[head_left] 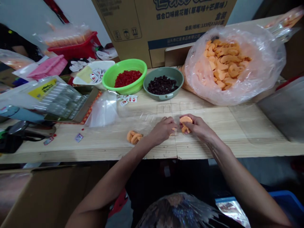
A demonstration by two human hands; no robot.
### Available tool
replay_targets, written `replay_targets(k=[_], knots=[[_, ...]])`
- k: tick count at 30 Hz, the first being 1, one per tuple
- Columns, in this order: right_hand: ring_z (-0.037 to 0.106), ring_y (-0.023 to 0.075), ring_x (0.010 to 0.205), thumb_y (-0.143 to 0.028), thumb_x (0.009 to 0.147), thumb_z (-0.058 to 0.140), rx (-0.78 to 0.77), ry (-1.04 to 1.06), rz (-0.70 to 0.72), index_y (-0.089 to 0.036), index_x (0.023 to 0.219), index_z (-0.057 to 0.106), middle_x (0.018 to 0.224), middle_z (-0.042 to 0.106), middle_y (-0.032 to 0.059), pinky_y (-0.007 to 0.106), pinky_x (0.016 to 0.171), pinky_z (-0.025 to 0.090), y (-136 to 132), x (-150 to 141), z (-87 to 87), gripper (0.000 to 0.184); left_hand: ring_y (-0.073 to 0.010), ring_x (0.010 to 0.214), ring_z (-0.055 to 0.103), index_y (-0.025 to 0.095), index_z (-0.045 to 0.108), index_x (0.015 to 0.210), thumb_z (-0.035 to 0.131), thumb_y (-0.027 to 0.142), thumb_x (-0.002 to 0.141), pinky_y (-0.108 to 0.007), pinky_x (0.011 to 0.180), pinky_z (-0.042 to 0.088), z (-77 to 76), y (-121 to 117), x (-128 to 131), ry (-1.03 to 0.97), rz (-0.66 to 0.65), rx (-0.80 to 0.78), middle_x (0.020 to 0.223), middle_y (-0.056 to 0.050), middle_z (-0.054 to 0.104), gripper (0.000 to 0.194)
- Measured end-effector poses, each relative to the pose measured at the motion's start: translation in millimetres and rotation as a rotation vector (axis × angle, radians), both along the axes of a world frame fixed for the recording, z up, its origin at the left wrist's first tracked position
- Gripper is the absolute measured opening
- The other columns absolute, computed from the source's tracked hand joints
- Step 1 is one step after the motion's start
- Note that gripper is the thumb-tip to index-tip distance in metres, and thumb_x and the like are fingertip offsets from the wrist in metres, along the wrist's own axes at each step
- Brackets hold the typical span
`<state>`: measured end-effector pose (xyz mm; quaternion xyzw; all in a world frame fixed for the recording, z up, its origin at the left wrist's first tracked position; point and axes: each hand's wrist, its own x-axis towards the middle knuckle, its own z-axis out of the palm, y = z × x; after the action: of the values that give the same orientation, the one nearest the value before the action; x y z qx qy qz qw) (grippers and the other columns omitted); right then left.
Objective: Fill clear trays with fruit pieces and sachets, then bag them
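Note:
My right hand (198, 126) is closed around orange marshmallows (186, 120) just above the table, thumb over the front. Beside it on the left, my left hand (162, 129) has its fingers curled down, with a bit of an orange piece (173, 131) showing under the fingertips. What those fingers grip is mostly hidden. Clear plastic trays (164, 109) lie just beyond the hands. To the left of my left wrist, several more orange marshmallows (134, 137) sit together on the table, close to clear plastic.
A green bowl of red pieces (128, 78) and a grey bowl of dark pieces (162, 88) stand behind. At right is a large plastic bag (266, 76) full of orange marshmallows. Small sachets (128, 99), a kettle (28, 130) and a box of clear trays (64, 101) occupy the left.

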<state>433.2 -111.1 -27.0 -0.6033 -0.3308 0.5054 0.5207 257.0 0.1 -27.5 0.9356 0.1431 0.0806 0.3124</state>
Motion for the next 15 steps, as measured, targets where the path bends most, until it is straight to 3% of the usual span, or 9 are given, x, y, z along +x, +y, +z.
replay_targets(k=[3, 7, 11, 15], knots=[[0.057, 0.0151, 0.061, -0.029, 0.075, 0.065, -0.013, 0.025, -0.004, -0.02, 0.104, 0.056, 0.08, 0.066, 0.0012, 0.026, 0.052, 0.043, 0, -2, 2.0, 0.031, -0.0191, 0.099, 0.06, 0.02, 0.059, 0.109, 0.059, 0.018, 0.091, -0.034, 0.09, 0.051, -6.9, -12, -12, -0.128, 0.214, -0.005, 0.11, -0.007, 0.058, 0.018], [0.059, 0.0151, 0.062, -0.029, 0.077, 0.065, -0.007, 0.001, -0.036, -0.021, 0.097, 0.052, 0.083, 0.069, 0.0025, 0.026, 0.053, 0.043, 0, -3, 2.4, 0.025, -0.0199, 0.104, 0.058, 0.018, 0.056, 0.106, 0.051, 0.023, 0.096, -0.034, 0.092, 0.049, -9.1, -24, -27, -0.284, 0.451, 0.092, 0.11, -0.01, 0.058, 0.012], [0.057, 0.0149, 0.058, -0.029, 0.077, 0.064, -0.005, -0.009, -0.017, -0.021, 0.094, 0.053, 0.078, 0.068, 0.0017, 0.027, 0.052, 0.043, 3, -5, 0.6, 0.022, -0.0211, 0.091, 0.063, 0.018, 0.059, 0.099, 0.058, 0.031, 0.095, -0.034, 0.082, 0.051, -9.7, -33, -22, -0.065, 0.526, 0.119, 0.095, -0.007, 0.065, 0.013], [0.059, 0.0153, 0.059, -0.028, 0.077, 0.063, 0.005, -0.054, -0.015, -0.021, 0.094, 0.054, 0.077, 0.068, 0.0015, 0.027, 0.052, 0.045, 10, -6, -3.3, 0.021, -0.0257, 0.088, 0.065, 0.019, 0.064, 0.1, 0.071, 0.033, 0.083, -0.036, 0.074, 0.051, -5.7, -37, -3, 0.177, 0.555, 0.12, 0.099, -0.008, 0.067, 0.022]])
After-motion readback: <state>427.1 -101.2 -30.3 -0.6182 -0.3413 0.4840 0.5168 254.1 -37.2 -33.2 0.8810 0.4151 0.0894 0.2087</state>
